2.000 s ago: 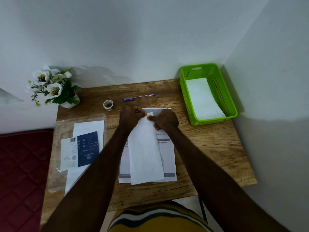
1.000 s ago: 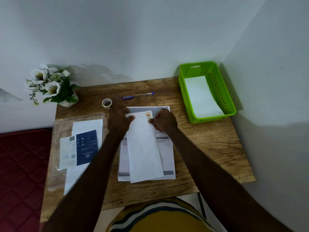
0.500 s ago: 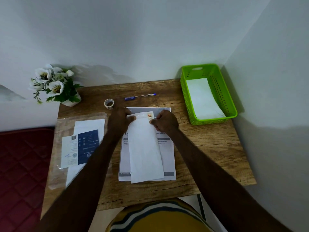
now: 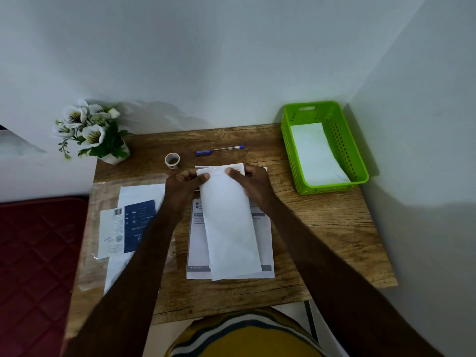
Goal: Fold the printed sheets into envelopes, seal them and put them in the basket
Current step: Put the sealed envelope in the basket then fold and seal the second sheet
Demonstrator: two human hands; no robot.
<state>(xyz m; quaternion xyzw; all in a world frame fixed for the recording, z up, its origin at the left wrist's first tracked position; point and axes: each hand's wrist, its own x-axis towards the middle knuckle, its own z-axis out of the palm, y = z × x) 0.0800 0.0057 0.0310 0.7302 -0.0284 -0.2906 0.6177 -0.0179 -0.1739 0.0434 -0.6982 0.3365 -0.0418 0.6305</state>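
A long white envelope lies lengthwise on a stack of printed sheets in the middle of the wooden table. My left hand pinches its far left corner and my right hand pinches the far right corner, thumbs on top of the flap end. A small orange stamp shows by my right thumb. The green basket stands at the table's far right with one white envelope lying inside it.
A tape roll and a blue pen lie beyond my hands. A clear plastic pack of envelopes with a blue label lies at the left. A white flower pot stands at the far left corner. Walls close in behind and to the right.
Both hands have slid from the envelope's top middle out to its far corners, and the flap end now lies flat with the stamp uncovered.
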